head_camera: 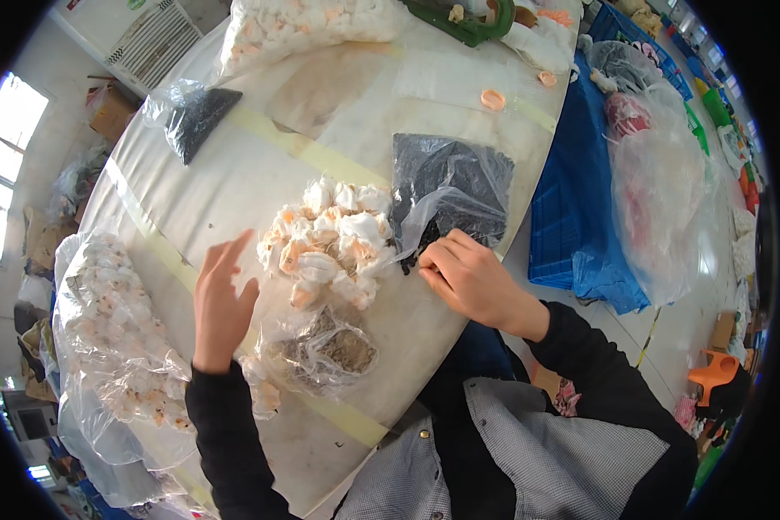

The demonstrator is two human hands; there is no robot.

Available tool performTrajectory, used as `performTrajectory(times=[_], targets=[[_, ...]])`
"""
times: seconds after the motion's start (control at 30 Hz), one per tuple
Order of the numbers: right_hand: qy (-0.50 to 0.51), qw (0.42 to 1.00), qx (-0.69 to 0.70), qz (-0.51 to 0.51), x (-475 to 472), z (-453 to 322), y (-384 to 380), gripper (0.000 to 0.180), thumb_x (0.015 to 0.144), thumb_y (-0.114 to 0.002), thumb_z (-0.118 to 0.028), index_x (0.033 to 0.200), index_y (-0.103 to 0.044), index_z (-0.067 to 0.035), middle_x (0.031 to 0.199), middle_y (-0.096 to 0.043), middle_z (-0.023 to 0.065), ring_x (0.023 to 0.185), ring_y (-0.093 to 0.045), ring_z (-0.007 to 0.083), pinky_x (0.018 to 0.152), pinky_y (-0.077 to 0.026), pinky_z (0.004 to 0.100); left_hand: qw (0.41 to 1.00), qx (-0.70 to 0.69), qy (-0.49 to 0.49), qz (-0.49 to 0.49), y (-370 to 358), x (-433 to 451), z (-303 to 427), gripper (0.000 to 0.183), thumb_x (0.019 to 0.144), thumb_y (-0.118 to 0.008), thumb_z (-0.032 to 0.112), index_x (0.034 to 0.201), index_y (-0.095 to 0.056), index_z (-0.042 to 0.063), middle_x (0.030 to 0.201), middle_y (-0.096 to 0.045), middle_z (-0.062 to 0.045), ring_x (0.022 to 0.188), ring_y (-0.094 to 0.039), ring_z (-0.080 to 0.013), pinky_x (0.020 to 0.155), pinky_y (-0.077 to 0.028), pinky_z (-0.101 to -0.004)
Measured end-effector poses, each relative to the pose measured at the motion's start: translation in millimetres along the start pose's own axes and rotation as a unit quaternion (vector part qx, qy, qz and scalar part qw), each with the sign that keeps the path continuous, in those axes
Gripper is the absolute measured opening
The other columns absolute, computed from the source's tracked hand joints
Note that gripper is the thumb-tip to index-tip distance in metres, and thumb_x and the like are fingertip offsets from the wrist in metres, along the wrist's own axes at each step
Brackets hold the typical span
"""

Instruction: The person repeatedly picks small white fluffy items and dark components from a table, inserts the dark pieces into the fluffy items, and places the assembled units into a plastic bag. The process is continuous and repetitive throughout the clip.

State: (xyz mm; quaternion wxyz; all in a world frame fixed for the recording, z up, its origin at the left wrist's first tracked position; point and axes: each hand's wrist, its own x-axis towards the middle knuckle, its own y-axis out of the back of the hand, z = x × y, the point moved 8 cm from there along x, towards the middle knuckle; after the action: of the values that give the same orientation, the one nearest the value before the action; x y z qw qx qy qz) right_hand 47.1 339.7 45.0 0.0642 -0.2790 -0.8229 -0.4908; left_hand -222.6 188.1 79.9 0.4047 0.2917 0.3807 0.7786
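My left hand is raised over the table with its fingers apart and nothing in it. It is just left of a pile of white and peach fluffy pieces, apart from them. My right hand has its fingers bent together at the mouth of a clear plastic bag of small black pieces. Some black pieces lie loose at that mouth. Whether the fingertips pinch anything is hidden. Between my hands, nearer my body, an open clear bag holds a grey-brown material.
A large bag of white fluffy pieces lies at left, another at the far side. A smaller bag of dark material is far left. A green tape dispenser and peach rings sit far right. Blue crates stand beyond the table edge.
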Motion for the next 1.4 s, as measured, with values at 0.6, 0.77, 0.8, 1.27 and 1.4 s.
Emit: performTrajectory(times=[0.6, 0.77, 0.8, 1.27, 1.4], targets=[[0.111, 0.971, 0.165, 0.134, 2, -69, 40, 0.023, 0.087, -0.081, -0.011, 0.107, -0.074, -0.003, 0.097, -0.069, 0.0086, 0.088, -0.065, 0.0279, 0.076, -0.054, 0.0365, 0.978, -0.188, 0.002, 0.087, -23, -72, 84, 0.026, 0.076, -0.068, -0.016, 0.099, -0.067, -0.002, 0.094, -0.067, -0.006, 0.085, -0.063, -0.0124, 0.076, -0.051, -0.0249], [0.158, 0.975, 0.109, 0.116, 9, -89, 7, 0.028, 0.084, -0.083, -0.01, 0.11, -0.074, -0.003, 0.098, -0.069, 0.0083, 0.09, -0.064, 0.0296, 0.079, -0.055, 0.037, 0.966, -0.237, -0.019, 0.102, -42, -77, 91, 0.032, 0.07, -0.069, -0.013, 0.099, -0.074, 0.001, 0.091, -0.068, -0.01, 0.079, -0.066, -0.0202, 0.072, -0.052, -0.0297], [0.144, 0.975, 0.126, 0.112, 10, -87, 7, 0.026, 0.087, -0.082, -0.012, 0.109, -0.074, -0.003, 0.099, -0.07, 0.0087, 0.089, -0.064, 0.0283, 0.079, -0.054, 0.0363, 0.961, -0.259, -0.023, 0.092, -45, -80, 85, 0.032, 0.072, -0.071, -0.013, 0.102, -0.074, 0.0, 0.098, -0.067, -0.011, 0.082, -0.066, -0.0209, 0.074, -0.052, -0.0307], [0.042, 0.95, 0.293, 0.101, -2, -82, -8, 0.026, 0.086, -0.082, -0.001, 0.111, -0.077, -0.002, 0.102, -0.076, 0.0102, 0.086, -0.07, 0.0245, 0.073, -0.058, 0.0313, 0.822, -0.542, 0.172, 0.018, -77, -92, 64, 0.01, 0.096, -0.068, 0.005, 0.096, -0.066, -0.005, 0.103, -0.066, -0.008, 0.081, -0.058, -0.0096, 0.075, -0.045, -0.0254], [-0.057, 0.91, 0.405, 0.076, -6, -62, -18, 0.023, 0.087, -0.084, -0.002, 0.108, -0.075, -0.001, 0.1, -0.076, 0.0116, 0.087, -0.071, 0.0235, 0.073, -0.057, 0.0326, 0.784, -0.578, 0.226, 0.021, -79, -93, 63, 0.02, 0.099, -0.066, 0.014, 0.098, -0.07, -0.005, 0.093, -0.068, -0.004, 0.078, -0.056, -0.0072, 0.074, -0.041, -0.0235]])
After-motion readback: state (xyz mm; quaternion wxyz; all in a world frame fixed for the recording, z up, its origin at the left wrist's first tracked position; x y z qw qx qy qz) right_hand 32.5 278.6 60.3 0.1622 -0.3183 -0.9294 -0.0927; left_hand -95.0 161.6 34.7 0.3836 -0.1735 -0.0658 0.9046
